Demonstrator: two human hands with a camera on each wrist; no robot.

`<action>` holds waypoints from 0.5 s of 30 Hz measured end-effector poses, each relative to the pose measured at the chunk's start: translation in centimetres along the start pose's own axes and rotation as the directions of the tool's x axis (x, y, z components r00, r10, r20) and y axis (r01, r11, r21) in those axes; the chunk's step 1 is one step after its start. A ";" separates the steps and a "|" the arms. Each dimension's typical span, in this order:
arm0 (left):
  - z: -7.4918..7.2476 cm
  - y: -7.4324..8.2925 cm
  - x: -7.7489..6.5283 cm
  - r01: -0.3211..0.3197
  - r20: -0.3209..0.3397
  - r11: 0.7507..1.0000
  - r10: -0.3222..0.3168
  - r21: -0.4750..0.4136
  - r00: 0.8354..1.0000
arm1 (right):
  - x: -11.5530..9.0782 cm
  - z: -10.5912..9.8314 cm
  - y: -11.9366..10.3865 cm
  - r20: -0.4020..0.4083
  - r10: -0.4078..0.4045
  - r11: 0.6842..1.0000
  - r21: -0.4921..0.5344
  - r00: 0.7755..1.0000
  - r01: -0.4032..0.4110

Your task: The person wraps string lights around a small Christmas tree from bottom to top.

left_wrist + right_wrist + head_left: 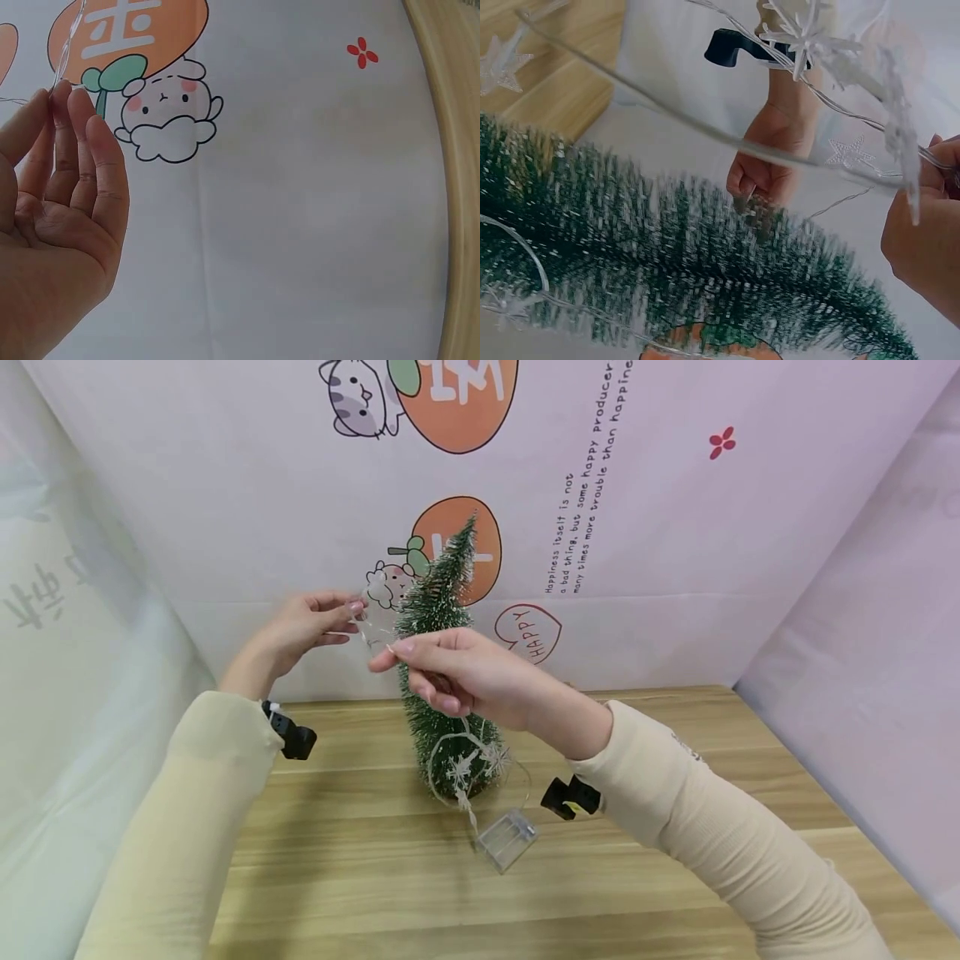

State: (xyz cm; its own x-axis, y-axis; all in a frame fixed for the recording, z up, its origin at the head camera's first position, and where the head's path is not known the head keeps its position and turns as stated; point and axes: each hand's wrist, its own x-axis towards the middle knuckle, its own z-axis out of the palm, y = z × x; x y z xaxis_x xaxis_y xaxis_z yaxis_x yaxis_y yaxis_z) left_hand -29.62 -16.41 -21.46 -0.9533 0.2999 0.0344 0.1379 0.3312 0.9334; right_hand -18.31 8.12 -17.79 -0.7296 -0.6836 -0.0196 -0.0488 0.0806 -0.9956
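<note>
A small green Christmas tree (438,610) with frosted tips stands upright on the table, its top bent to the right. My left hand (311,622), left of the tree, pinches the thin clear wire of a string of fairy lights (63,56) between thumb and fingertips. In front of the tree, my right hand (472,672) pinches the same string between thumb and index finger. Clear star and snowflake lights (806,37) hang from the string near the right hand. More of the string loops low around the tree, down to a clear battery box (507,841) on the table.
The wood-grain table (360,893) ends at a white printed backdrop (637,527) behind the tree. Pale sheets (870,568) hang on both sides. A black camera (292,735) is strapped to each wrist.
</note>
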 end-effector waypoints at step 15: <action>0.5 -2.5 -1.1 0.066 0.050 0.993 -0.072 0.102 0.996 | 0.1 -0.4 3.3 0.035 0.096 0.995 -0.015 0.995 -0.095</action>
State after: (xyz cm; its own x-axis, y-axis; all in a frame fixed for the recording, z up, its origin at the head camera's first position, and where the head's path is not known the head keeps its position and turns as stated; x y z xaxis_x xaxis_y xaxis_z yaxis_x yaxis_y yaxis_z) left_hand -28.78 -17.13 -23.98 -0.9462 0.3196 -0.0504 0.1010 0.4398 0.8924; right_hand -18.80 8.62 -21.07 -0.7064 -0.6979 -0.1183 0.0110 0.1562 -0.9877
